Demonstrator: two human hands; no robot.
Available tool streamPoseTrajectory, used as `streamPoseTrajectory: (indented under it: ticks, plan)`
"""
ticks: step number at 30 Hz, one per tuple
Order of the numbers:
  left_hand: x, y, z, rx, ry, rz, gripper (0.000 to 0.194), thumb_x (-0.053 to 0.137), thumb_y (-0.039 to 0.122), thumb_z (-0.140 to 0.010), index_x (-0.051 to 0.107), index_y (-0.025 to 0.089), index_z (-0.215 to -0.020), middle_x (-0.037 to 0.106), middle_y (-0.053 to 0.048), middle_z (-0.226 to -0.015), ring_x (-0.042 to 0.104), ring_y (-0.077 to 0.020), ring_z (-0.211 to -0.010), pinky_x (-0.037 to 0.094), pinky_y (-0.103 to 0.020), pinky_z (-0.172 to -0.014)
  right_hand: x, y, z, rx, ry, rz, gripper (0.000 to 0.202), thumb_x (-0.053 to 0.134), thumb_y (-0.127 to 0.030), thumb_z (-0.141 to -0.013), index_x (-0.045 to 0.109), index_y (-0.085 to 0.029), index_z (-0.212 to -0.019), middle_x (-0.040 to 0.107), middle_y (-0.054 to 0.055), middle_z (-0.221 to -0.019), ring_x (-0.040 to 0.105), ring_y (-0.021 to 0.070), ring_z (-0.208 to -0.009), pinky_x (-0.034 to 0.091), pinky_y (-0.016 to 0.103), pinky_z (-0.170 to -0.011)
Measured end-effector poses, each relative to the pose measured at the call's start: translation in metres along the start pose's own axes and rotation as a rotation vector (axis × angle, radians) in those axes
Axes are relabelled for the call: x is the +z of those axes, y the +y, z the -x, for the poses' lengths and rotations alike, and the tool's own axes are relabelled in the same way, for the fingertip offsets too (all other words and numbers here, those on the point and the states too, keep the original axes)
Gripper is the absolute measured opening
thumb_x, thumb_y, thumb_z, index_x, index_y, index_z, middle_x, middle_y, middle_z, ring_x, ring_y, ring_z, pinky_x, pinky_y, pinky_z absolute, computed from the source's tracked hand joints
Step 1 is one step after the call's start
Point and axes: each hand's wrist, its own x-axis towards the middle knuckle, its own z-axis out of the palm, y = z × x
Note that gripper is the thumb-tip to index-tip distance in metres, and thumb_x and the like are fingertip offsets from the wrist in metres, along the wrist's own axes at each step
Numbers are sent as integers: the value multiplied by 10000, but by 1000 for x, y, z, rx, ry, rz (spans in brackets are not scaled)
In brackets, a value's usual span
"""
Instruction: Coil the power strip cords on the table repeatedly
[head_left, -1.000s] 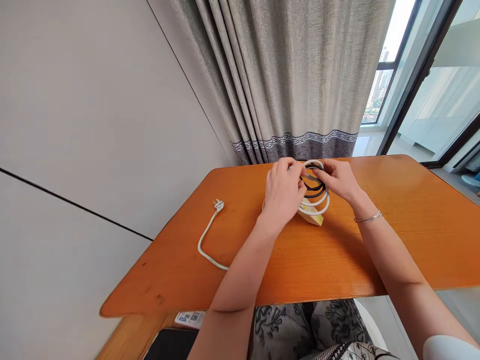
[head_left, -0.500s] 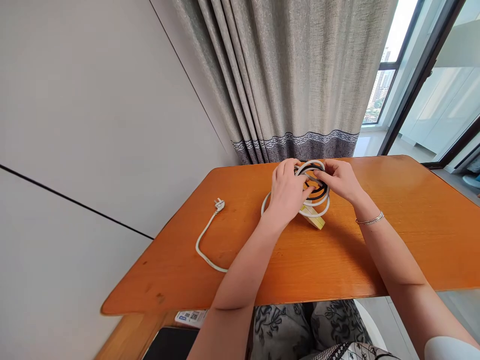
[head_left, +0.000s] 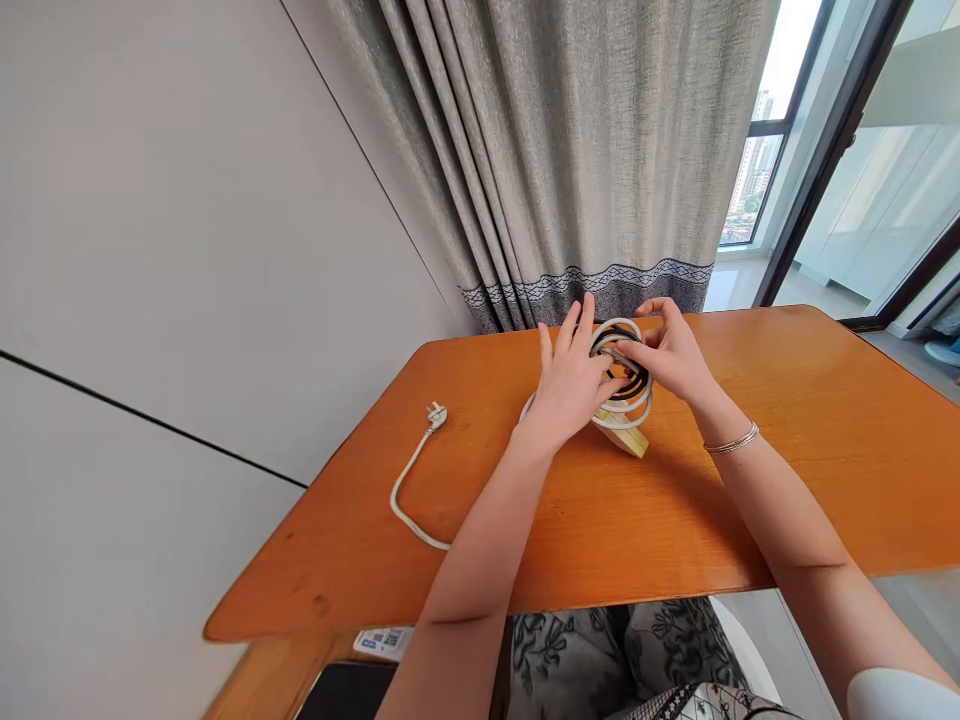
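Observation:
A coiled cable (head_left: 637, 418), white loops together with black ones, is held up between my hands over the far middle of the table. My left hand (head_left: 570, 385) has its thumb and index finger closed on the coil's left side, the other fingers spread upward. On the right side, my right hand (head_left: 671, 355) pinches the coil with its thumb and curled fingers. Just beneath the loops lies a pale yellow block-shaped object (head_left: 626, 438), partly hidden by them. A white three-pin plug (head_left: 436, 415) rests to the left, its cord (head_left: 401, 500) running under my left forearm.
The orange-brown wooden table (head_left: 787, 450) has rounded corners. A grey curtain (head_left: 600, 150) hangs behind it, and a pale wall (head_left: 187, 250) stands at the left. Below the near edge are a black flat object (head_left: 345, 690) and a printed white item (head_left: 382, 640).
My left hand's outer fingers have lifted and spread away from the coil. The right hand's fingers have also risen a little. The plug stays in place on the table.

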Motion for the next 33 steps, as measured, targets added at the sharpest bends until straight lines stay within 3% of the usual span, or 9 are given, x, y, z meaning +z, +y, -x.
streamPoseTrajectory:
  ticks: [6,14,18,22,27,33]
  plan:
    - [4,-3,1,-4,28,5,120,685,267,-876,726,169,-931,171,-125,-1703,131,-405,-1566,138,-755,-1189,9,5,-3,79,-15,-179,543,759,-380,-637,398,-276,-1029,589,-102,-555,565,149,-457,436,252,-456]
    - [15,2,-3,19,192,55,100,727,196,-781,749,151,-868,466,-193,-1543,304,-414,-1507,141,-718,-1221,5,5,-1,13,16,-51,478,749,-364,-714,472,-271,-1093,590,-85,-594,606,160,-519,465,284,-507]
    - [15,-1,-5,-3,203,64,66,749,206,-740,749,164,-791,508,-179,-1507,333,-426,-1487,131,-733,-1215,-2,-3,5,-62,-103,138,484,744,-380,-746,500,-251,-1144,660,-37,-717,652,180,-639,499,304,-572]
    - [9,-9,-4,-17,174,62,48,729,217,-750,751,186,-780,529,-148,-1492,348,-411,-1480,132,-735,-1211,-9,-14,13,-108,-280,294,617,725,-308,-738,460,-248,-1291,718,52,-1080,673,181,-732,517,317,-619]
    - [10,-12,-5,-41,195,120,38,705,215,-748,732,192,-736,551,-122,-1465,386,-385,-1450,160,-697,-1220,-8,-21,16,-83,-195,475,505,640,-205,-708,502,-238,-1192,716,46,-1074,632,159,-635,498,318,-613]
    - [17,-14,-7,-26,246,255,33,725,227,-712,714,203,-730,574,-107,-1399,414,-343,-1412,288,-588,-1209,-4,-8,8,-200,-42,476,430,619,-250,-727,558,-239,-1152,714,26,-937,649,208,-752,514,345,-677]
